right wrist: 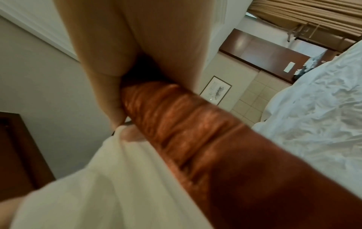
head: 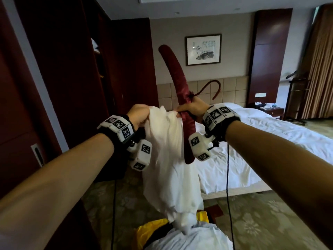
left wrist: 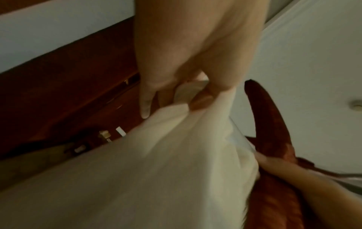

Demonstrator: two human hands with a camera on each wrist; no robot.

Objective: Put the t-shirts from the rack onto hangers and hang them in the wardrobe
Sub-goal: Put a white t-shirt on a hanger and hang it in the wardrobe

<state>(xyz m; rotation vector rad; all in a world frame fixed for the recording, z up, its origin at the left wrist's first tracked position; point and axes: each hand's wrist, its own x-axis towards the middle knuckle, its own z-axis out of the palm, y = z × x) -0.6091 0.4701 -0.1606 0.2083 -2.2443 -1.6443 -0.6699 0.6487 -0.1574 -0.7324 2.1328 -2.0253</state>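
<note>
A: Nearest, at the bottom edge: a pale bundle of cloth (head: 187, 239) over something yellow (head: 149, 230), low on the patterned carpet (head: 252, 213).

B: And the arms?

A: Both bare forearms stretched forward and up, converging at mid-frame. Tagged wristbands (head: 117, 128) on each wrist, black cables hanging down.

B: Left hand?

A: Left hand (head: 138, 114) raised at centre-left, back of the hand up, fingers curled and bunching the top of a white t-shirt (head: 169, 150). From the left wrist view, cloth pinched between thumb and fingers (left wrist: 203, 99).

B: Right hand?

A: Right hand (head: 195, 108) just right of it, wrapped round the middle of a dark red padded hanger (head: 175, 76), thumb touching the shirt's edge. Hands near each other, not touching.

B: Hanger's pose?

A: Almost upright, one arm pointing up and far, the other down beside the shirt; hook (head: 210, 87) sticking out to the right.

B: The shirt itself?

A: Hanging limp from the left hand, lower end reaching the pale bundle. Whether any of it sits on the hanger, impossible to tell.

B: Surroundings?

A: Dark wooden wardrobe (head: 75, 69) on the left, white bed (head: 270, 134) on the right, framed picture (head: 203, 49) on the far wall, clothes rack (head: 297, 91) far right by the curtains (head: 319, 60).
</note>
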